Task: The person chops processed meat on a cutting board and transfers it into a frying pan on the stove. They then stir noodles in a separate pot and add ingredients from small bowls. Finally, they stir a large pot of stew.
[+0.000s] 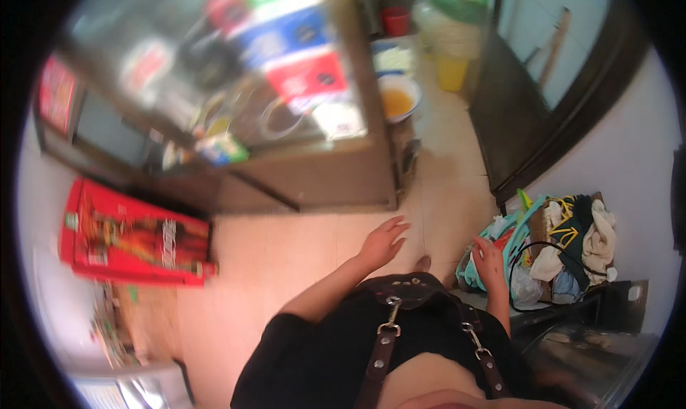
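My left hand (383, 243) hangs in front of my body above the tiled floor, its fingers apart and nothing in them. On the other side, my right hand (487, 259) is empty too, fingers loosely spread, beside a turquoise plastic basket (467, 272) of mixed items; whether it touches the basket I cannot tell. Dark leather straps with metal clips (389, 329) lie over my black top. Ahead stands a glazed partition (343, 175) with coloured signs, and past its edge a white bowl with a blue rim (415, 108) holds orange-brown liquid.
A red drinks cooler (139, 237) stands at the left. Beyond the partition's edge, a passage holds a yellow bin (452, 75) and a red bucket (395, 22). A dark-framed door (514, 98) borders it. Piled cloths (597, 237) and a black cable lie at the right.
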`<state>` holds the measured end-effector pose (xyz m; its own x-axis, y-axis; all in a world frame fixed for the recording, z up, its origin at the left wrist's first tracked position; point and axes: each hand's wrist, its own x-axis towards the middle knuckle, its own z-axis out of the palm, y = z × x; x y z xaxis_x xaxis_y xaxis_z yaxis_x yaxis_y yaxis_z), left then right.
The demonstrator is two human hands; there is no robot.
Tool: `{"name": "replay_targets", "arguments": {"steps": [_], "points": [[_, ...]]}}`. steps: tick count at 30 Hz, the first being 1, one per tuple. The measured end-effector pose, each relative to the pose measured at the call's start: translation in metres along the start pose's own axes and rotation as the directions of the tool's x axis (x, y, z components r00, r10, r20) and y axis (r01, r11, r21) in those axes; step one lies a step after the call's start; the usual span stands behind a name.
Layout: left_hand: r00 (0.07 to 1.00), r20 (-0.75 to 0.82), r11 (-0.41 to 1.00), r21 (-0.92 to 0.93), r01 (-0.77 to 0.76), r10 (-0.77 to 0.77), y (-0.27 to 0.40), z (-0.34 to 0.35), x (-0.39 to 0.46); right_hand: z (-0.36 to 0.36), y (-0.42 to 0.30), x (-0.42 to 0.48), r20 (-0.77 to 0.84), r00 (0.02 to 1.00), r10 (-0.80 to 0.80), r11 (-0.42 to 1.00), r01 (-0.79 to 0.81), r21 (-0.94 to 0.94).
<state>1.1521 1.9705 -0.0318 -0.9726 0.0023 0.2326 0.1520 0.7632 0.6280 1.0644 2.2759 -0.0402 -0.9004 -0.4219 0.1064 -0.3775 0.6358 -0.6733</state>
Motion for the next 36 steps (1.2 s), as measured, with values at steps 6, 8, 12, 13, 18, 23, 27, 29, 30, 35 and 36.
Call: {"name": "replay_targets", "arguments": {"steps": [6, 8, 12, 13, 18, 23, 27, 29, 30, 35, 36], "points": [[0.995, -0.082, 0.992, 0.110, 0.067, -0.058, -0.002, -0.029, 0.109, -0.042, 0.040, 0.167, -0.001, 1.000, -0.030, 0.999, 0.030, 0.017], [0.991, -0.076, 0.987, 0.112, 0.119, -0.111, -0.012, -0.017, 0.133, -0.041, 0.054, 0.206, 0.043, 0.995, -0.091, 0.993, 0.088, 0.075], [0.990, -0.074, 0.990, 0.057, 0.127, -0.122, -0.027, 0.008, 0.186, -0.046, 0.028, 0.296, 0.287, 0.940, -0.184, 0.976, 0.140, 0.164], [0.994, -0.054, 0.994, 0.046, 0.096, -0.094, -0.029, 0.015, 0.209, -0.047, 0.030, 0.318, 0.351, 0.914, -0.204, 0.973, 0.150, 0.177], [0.994, -0.102, 0.997, -0.073, 0.039, -0.047, -0.060, 0.053, 0.346, -0.046, 0.081, 0.438, 0.414, 0.881, -0.230, 0.971, 0.178, 0.161], [0.978, -0.195, 0.989, -0.117, -0.095, 0.071, -0.071, 0.076, 0.481, -0.098, 0.158, 0.518, 0.354, 0.934, -0.055, 0.993, 0.088, -0.079], [0.967, -0.252, 0.995, -0.102, 0.003, -0.029, -0.083, 0.065, 0.577, -0.110, 0.237, 0.564, 0.473, 0.861, 0.190, 0.982, -0.169, -0.086], [0.951, -0.307, 0.996, -0.085, 0.012, -0.038, -0.094, 0.063, 0.620, -0.113, 0.273, 0.615, 0.543, 0.814, 0.205, 0.977, -0.202, -0.065], [0.947, -0.318, 0.997, -0.073, 0.010, -0.033, -0.103, 0.068, 0.642, -0.100, 0.299, 0.644, 0.559, 0.809, 0.183, 0.977, -0.213, -0.011], [0.915, -0.372, 0.988, -0.064, 0.142, -0.156, -0.119, 0.074, 0.722, -0.067, 0.310, 0.813, 0.556, 0.827, 0.083, 0.991, -0.129, 0.044], [0.906, -0.335, 0.966, -0.102, 0.239, -0.259, -0.115, 0.073, 0.735, -0.051, 0.311, 0.845, 0.536, 0.843, 0.037, 0.997, -0.068, 0.038]]}}
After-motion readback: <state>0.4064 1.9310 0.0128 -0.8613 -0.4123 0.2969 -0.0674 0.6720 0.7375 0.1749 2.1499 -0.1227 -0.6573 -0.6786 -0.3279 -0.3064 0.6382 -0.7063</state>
